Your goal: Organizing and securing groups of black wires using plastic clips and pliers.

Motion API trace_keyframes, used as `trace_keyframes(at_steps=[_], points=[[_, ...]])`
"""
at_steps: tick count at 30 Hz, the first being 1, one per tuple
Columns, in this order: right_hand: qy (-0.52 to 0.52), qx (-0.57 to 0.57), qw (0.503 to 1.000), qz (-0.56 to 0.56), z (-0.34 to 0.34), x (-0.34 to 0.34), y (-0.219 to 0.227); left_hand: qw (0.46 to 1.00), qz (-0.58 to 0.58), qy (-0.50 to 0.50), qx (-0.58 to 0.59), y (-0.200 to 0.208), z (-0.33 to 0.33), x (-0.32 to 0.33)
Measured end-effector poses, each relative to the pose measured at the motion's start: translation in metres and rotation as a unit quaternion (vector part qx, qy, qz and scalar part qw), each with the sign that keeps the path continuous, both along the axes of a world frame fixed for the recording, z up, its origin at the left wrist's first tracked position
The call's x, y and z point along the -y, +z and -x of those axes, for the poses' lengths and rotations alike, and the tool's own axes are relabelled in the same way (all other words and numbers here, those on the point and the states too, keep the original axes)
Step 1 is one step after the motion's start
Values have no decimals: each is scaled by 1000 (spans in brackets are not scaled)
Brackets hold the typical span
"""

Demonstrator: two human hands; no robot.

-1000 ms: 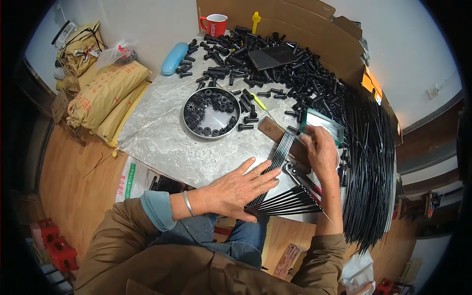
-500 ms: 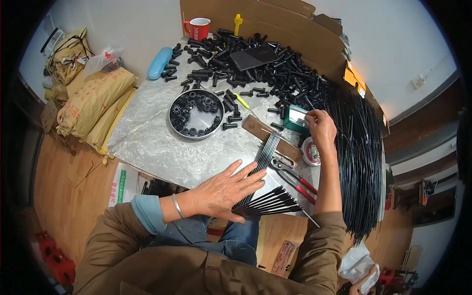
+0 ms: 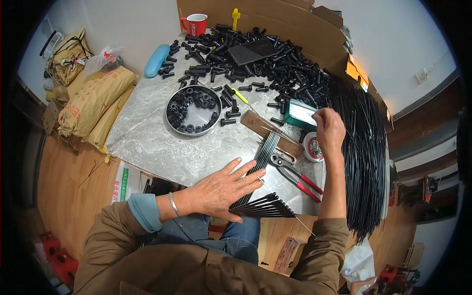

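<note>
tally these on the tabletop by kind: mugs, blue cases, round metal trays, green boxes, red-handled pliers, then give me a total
Red mug: 1
Blue case: 1
Round metal tray: 1
Green box: 1
Red-handled pliers: 1
Total: 5

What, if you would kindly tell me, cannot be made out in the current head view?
Head view: whether the right hand pinches anything by the green box; its own fingers hide the spot.
Head view: the stretch of the black rods beneath the palm; the left hand covers it.
Head view: what the metallic bits in the round tub are; they are too small.
</note>
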State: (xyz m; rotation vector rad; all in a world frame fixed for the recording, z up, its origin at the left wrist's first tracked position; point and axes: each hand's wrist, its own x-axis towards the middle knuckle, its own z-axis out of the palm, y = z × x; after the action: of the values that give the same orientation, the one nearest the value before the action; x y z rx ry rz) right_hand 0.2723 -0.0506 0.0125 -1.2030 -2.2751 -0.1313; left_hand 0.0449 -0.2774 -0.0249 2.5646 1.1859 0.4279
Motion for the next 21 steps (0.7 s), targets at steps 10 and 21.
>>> trace_keyframes(at_steps=[10, 21], points=[[96, -5, 979, 179, -4, 53, -11, 1000, -8, 2, -2, 0, -2, 1], [81, -47, 981, 168, -5, 54, -16, 1000, -11, 4, 3, 0, -3, 0]])
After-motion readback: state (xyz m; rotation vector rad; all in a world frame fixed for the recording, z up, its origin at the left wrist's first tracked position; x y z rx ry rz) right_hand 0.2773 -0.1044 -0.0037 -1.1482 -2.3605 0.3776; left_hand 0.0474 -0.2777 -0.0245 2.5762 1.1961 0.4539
